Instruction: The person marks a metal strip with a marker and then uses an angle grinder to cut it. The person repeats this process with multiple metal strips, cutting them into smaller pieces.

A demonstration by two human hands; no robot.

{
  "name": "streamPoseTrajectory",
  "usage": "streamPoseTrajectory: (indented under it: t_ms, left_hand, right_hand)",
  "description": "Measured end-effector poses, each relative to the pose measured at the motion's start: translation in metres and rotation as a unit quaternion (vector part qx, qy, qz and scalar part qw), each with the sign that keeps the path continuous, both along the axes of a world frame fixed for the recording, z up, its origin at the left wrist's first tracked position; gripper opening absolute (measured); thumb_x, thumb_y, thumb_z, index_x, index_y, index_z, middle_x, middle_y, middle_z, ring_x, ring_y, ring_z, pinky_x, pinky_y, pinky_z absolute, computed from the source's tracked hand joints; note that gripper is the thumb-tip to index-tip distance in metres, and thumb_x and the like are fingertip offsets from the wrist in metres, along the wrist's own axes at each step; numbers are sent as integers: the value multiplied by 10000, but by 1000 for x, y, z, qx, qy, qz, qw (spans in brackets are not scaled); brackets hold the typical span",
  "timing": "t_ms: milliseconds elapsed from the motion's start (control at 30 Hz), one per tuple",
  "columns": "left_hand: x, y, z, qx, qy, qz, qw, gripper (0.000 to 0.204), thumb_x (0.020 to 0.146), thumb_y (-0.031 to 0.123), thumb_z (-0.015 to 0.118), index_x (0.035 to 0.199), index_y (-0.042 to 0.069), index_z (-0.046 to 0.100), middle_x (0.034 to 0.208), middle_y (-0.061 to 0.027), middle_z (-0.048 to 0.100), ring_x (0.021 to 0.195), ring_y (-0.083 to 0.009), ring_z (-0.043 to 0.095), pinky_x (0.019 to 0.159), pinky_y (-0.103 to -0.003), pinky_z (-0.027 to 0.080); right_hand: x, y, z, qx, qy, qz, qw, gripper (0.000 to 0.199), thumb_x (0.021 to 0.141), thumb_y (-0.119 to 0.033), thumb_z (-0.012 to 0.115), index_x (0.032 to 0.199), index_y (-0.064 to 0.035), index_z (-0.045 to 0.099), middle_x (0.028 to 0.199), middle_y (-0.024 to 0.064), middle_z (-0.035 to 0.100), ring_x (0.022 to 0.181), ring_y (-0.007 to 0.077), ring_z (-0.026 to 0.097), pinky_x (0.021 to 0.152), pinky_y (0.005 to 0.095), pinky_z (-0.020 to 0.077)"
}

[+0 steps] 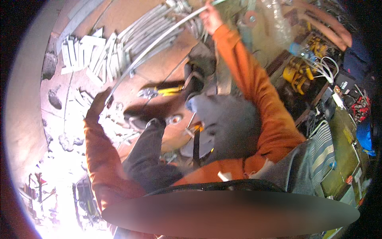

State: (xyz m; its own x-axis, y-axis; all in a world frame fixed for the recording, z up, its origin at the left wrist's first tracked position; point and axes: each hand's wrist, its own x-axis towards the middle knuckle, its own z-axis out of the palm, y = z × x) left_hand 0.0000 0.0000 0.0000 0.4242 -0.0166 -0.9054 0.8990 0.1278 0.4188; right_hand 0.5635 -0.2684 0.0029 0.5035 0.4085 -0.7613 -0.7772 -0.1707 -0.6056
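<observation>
Stacked strips (139,34) ahead; long pale strip (158,40) spans my hands. R hand (211,18) closed round far end; L hand (99,104) at near end, grip too dark to tell. Prob. positioning step; next move needs both ends steady.

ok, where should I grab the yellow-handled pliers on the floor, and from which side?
By the yellow handles, probably best from above. The pliers lie on the floor with handles pointing right and metal head left, so a grip there should keep fingers off the head.
</observation>
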Motion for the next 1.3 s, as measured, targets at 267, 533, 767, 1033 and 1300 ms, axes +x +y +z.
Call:
streamPoseTrajectory:
  t_ms: [267,533,767,1033,1300]
  left_hand:
    - [116,7,55,2,-70,24,997,486,1017,469,550,738,79,628,551,17,510,464,-84,454,442,-275,375]
    - [125,-1,30,-80,-176,147,970,235,978,178,587,1114,-12,613,803,-35,597,699,-141,585,626,-288,490]
    - [99,18,16,-69,-176,-20,982,261,997,243,584,1110,11,626,822,-63,636,699,-173,638,660,-315,535]
    - [108,34,15,-44,-95,-59,993,256,1021,287,594,1037,32,592,840,-66,667,742,-196,697,678,-328,547]
    - [121,46,16,-42,-60,-111,991,253,1002,274,648,1035,28,599,845,-75,690,729,-188,700,682,-329,535]
  right_hand:
    - [-60,11,48,-16,-120,206,971,334,1036,-391,535,827,-134,578,657,-65,439,611,113,394,618,289,356]
    - [-288,-263,201,-329,-59,478,812,286,967,-370,604,871,-102,633,747,-27,492,702,115,442,635,306,371]
    - [-432,-474,247,-608,65,266,746,262,911,-357,645,948,-97,651,855,14,547,787,163,500,704,338,409]
    - [-518,-515,211,-613,112,198,757,313,848,-343,692,1035,-92,672,978,61,609,884,218,566,784,374,452]
    - [-544,-575,177,-629,102,178,749,418,784,-328,740,1122,-87,693,1101,108,672,981,272,632,863,410,496]
